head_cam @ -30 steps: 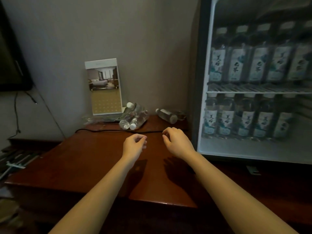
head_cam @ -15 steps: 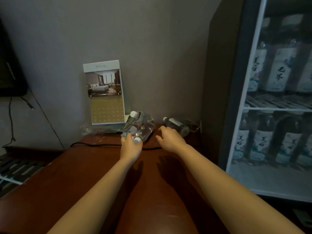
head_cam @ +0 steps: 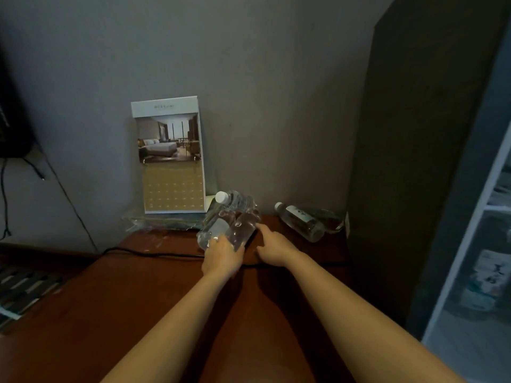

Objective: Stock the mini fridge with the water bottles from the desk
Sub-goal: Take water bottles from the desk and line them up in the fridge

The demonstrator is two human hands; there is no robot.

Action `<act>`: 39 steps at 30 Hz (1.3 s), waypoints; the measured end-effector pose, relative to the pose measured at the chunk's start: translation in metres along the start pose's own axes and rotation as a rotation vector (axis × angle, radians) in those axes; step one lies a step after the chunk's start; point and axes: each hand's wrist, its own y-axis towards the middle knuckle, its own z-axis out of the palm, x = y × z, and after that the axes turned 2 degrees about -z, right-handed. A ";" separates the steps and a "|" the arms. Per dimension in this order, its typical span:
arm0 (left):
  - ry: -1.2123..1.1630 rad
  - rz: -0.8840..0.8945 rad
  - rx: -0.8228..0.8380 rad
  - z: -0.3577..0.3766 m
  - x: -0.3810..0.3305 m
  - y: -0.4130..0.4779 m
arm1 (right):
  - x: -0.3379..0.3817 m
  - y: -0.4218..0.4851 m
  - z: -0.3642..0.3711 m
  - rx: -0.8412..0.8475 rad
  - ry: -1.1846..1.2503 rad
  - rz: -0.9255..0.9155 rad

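Observation:
A small pile of clear water bottles (head_cam: 235, 217) lies on the brown desk (head_cam: 138, 286) near the wall, caps toward me. My left hand (head_cam: 222, 257) grips the near end of one bottle in the pile, fingers curled over it. My right hand (head_cam: 273, 248) lies just right of the pile, its straight fingers touching the side of the rightmost bottle. Another labelled bottle (head_cam: 301, 221) lies on its side further right, beside the fridge wall. The mini fridge (head_cam: 401, 161) stands at the right; only a sliver of its open, blurred interior shows.
A card with a hotel-room picture (head_cam: 170, 156) leans on the wall behind the pile. Crumpled clear plastic wrap (head_cam: 154, 223) lies at its foot. A black cable (head_cam: 154, 254) runs across the desk just in front of my hands.
The view has swung left and closer to the desk. Both hands have reached forward to the pile; the left one now grips a bottle end and the right one touches the pile's side.

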 end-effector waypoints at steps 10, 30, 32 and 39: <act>-0.147 -0.075 -0.016 0.007 0.011 0.004 | -0.012 -0.002 0.010 0.033 0.107 0.017; -0.220 0.281 -0.212 -0.055 -0.042 -0.049 | -0.013 -0.042 0.011 -0.294 0.230 0.196; -0.211 0.332 -0.227 -0.061 -0.045 -0.054 | -0.013 -0.047 0.007 -0.311 0.182 0.163; -0.561 0.403 -0.209 -0.080 -0.064 -0.073 | 0.004 -0.080 -0.004 -0.363 0.338 -0.052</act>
